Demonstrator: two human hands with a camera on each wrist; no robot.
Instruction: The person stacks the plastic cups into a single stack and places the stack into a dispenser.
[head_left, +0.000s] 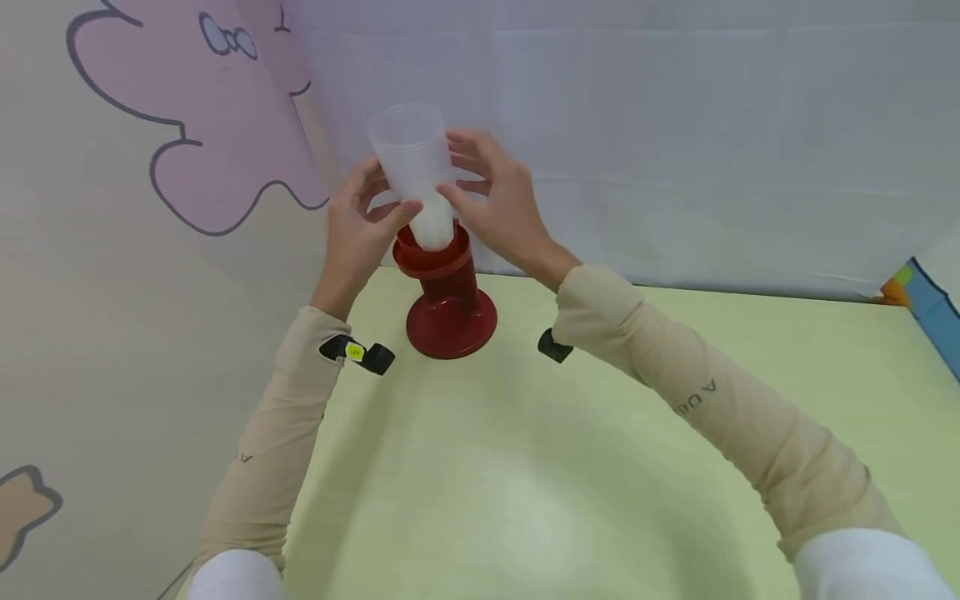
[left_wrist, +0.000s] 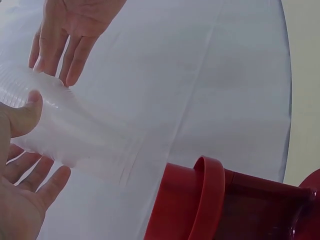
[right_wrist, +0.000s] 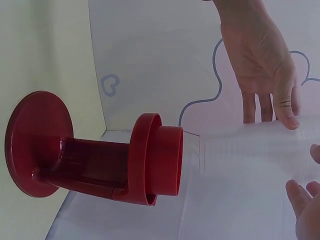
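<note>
A stack of clear plastic cups (head_left: 415, 171) is held upright, with its wide rims at the top and narrow bottoms downward. My left hand (head_left: 360, 229) grips its left side, thumb toward me. On the other side, my right hand (head_left: 504, 200) holds the stack between thumb and fingers. Below stands a red cup holder (head_left: 450, 315) with a round base and a ring-shaped top. In the right wrist view a small gap separates the cups (right_wrist: 250, 150) from the holder's ring (right_wrist: 167, 160).
The holder stands near the back of a pale green table (head_left: 487, 467). A white cloth (head_left: 675, 150) hangs behind it, and a wall with a pink cartoon drawing (head_left: 187, 108) is on the left. A colourful object (head_left: 930, 304) sits at the far right edge.
</note>
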